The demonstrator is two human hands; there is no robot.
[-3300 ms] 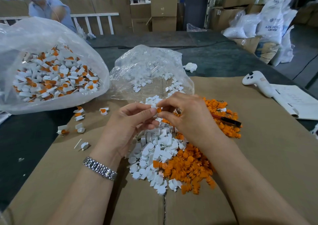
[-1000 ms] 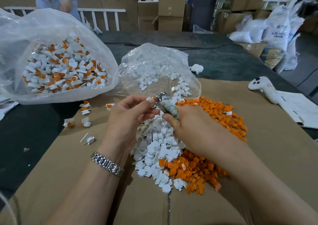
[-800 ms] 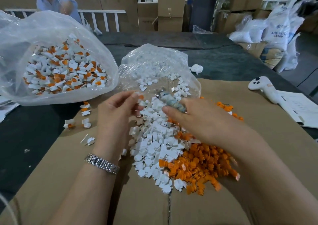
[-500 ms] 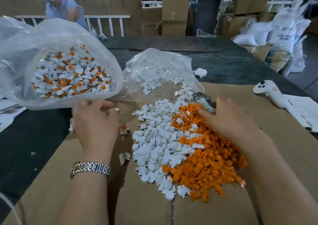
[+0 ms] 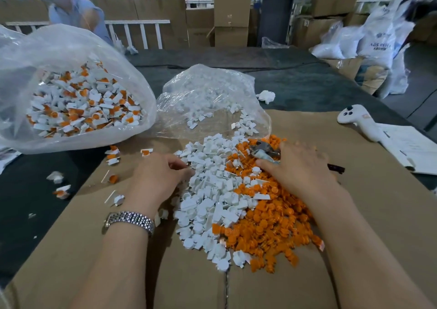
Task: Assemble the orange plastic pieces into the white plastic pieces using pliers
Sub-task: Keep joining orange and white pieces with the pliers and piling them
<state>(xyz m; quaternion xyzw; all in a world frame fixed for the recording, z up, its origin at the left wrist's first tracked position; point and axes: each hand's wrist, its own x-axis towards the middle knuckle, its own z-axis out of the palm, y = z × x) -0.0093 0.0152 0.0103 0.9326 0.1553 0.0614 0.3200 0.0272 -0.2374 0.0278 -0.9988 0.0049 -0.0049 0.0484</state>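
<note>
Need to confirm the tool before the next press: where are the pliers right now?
In the head view, the pliers lie right of centre under the right hand, jaws poking out over the orange pieces, just below the open bag of white pieces.

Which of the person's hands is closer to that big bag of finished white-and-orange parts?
Left. The left hand lies just below the bag of assembled parts, at the white pile's edge; the right hand is farther across, on the pliers.

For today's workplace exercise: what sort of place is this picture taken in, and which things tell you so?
Probably a factory or warehouse packing area. Clues: heaps of loose white pieces and orange pieces on a cardboard-covered table, a bag of assembled parts, and stacked cartons behind.
</note>
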